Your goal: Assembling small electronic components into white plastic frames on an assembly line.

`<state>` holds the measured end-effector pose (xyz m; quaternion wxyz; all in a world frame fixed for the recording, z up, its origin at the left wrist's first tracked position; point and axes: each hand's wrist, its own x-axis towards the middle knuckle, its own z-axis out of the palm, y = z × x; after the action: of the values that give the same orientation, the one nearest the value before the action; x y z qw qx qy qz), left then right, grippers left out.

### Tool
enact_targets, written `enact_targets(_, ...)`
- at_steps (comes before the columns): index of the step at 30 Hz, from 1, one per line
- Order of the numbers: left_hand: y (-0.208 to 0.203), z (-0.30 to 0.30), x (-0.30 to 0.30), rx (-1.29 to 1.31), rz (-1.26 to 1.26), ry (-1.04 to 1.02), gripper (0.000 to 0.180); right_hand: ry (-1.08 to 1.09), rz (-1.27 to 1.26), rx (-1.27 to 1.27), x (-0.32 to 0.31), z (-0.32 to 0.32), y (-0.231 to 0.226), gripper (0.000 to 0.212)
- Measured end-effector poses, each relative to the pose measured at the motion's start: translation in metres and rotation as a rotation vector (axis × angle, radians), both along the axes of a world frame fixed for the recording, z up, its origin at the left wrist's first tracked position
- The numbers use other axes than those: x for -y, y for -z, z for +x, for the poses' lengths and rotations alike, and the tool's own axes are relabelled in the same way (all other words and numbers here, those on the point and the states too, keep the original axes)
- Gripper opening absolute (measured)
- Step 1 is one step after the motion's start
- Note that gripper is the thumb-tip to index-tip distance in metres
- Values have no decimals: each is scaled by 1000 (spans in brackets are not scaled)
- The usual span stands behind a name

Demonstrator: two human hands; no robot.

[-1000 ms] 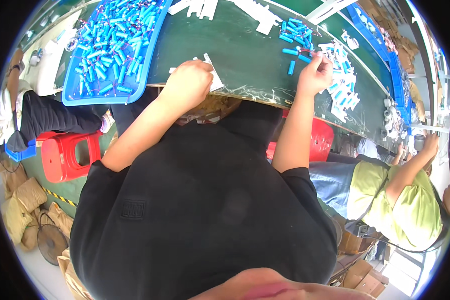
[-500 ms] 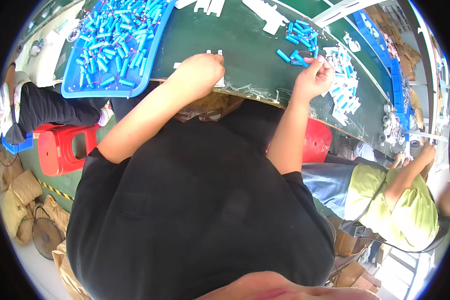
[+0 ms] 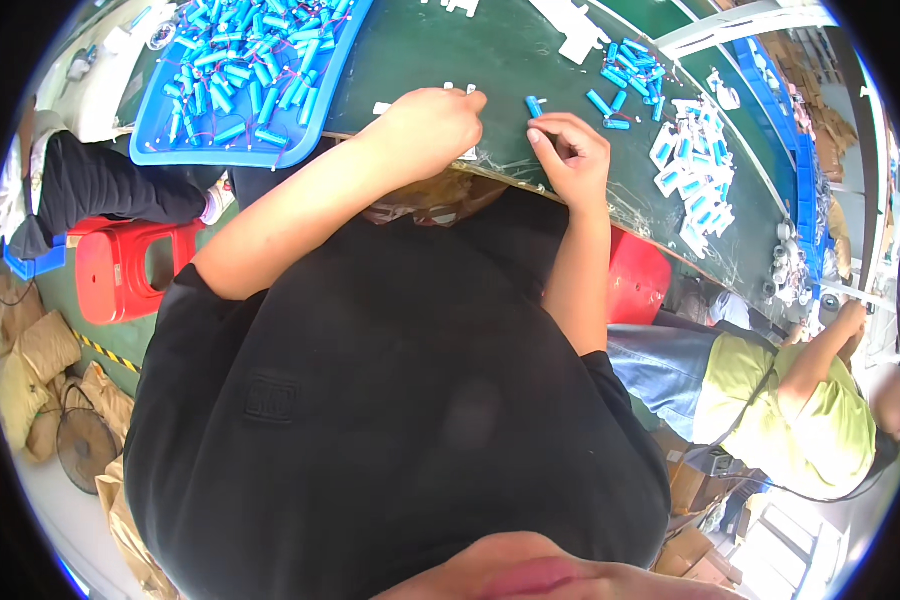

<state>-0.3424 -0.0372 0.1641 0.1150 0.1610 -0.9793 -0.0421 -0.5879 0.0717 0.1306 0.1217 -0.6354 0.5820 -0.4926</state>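
Observation:
My left hand (image 3: 432, 132) is closed at the table's near edge, its fingers curled over a white plastic part (image 3: 469, 153) that shows only in small bits around the hand. A short way to the right, my right hand (image 3: 574, 160) pinches a small blue cylindrical battery (image 3: 533, 105) between thumb and fingers, just above the table. Right of that hand lies a small heap of blue batteries (image 3: 632, 72) with thin wires. Beside it is a pile of white plastic parts (image 3: 692, 170) with blue batteries in them.
A blue tray (image 3: 210, 158) full of wired batteries stands at the left on the green table (image 3: 410, 60). White plastic pieces (image 3: 575, 30) lie toward the back. A red stool (image 3: 120, 275) stands at left; a person in a yellow-green shirt (image 3: 770, 420) works at right.
My right hand has moved left, away from the battery heap, carrying a blue battery toward my left hand. The left hand stays over the white part; the whole view has shifted slightly.

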Motion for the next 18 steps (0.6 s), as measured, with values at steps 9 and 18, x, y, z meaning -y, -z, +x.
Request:
enact_targets(9, -2, -3, 12, -83, 49, -1, 15, 12, 137, -7, -1, -11, -9, 50)
enact_targets(18, 0, 9, 17, -300, 318, -28, 12, 124, 3, -477, -2, 6, -4, 36)
